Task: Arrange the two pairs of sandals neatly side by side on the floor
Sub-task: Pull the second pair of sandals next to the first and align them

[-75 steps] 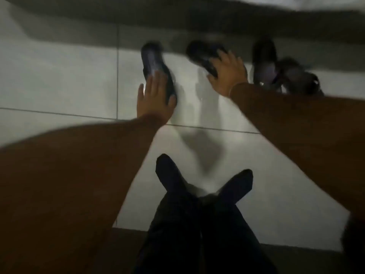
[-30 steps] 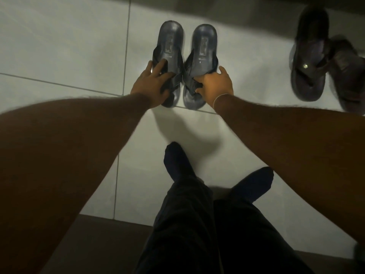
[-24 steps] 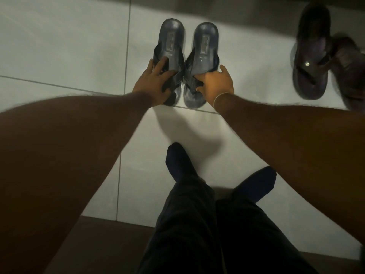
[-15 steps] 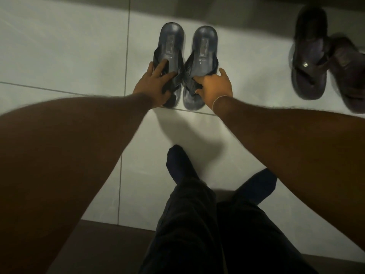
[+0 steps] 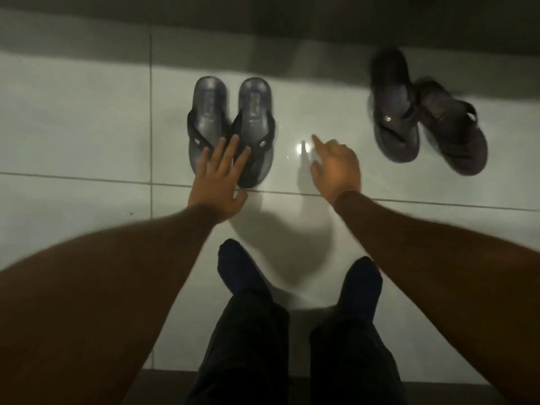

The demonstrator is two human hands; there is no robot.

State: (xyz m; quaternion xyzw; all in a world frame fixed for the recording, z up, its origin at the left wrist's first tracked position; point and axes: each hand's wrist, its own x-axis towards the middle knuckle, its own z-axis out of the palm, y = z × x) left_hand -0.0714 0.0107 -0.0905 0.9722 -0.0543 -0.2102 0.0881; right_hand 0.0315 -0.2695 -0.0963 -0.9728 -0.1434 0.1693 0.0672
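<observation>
Two dark blue-grey sandals (image 5: 230,112) lie side by side on the pale tiled floor, heels away from me, touching each other. My left hand (image 5: 217,181) hovers over their near ends with fingers spread, holding nothing. My right hand (image 5: 336,168) is off the sandals, to their right, above bare tile, one finger stretched out. A dark brown pair lies at the right: one sandal (image 5: 393,112) is roughly straight, the other (image 5: 455,133) is angled and overlaps it.
My two feet in dark socks (image 5: 236,267) and dark trouser legs stand on the tiles below the hands. A dark shadowed strip (image 5: 263,16) runs along the far edge of the floor. Bare tile lies between the two pairs.
Both hands have let go of the blue-grey sandals. The right hand moved right toward the brown pair; the left hand opened and drew back slightly. The pair stays aligned.
</observation>
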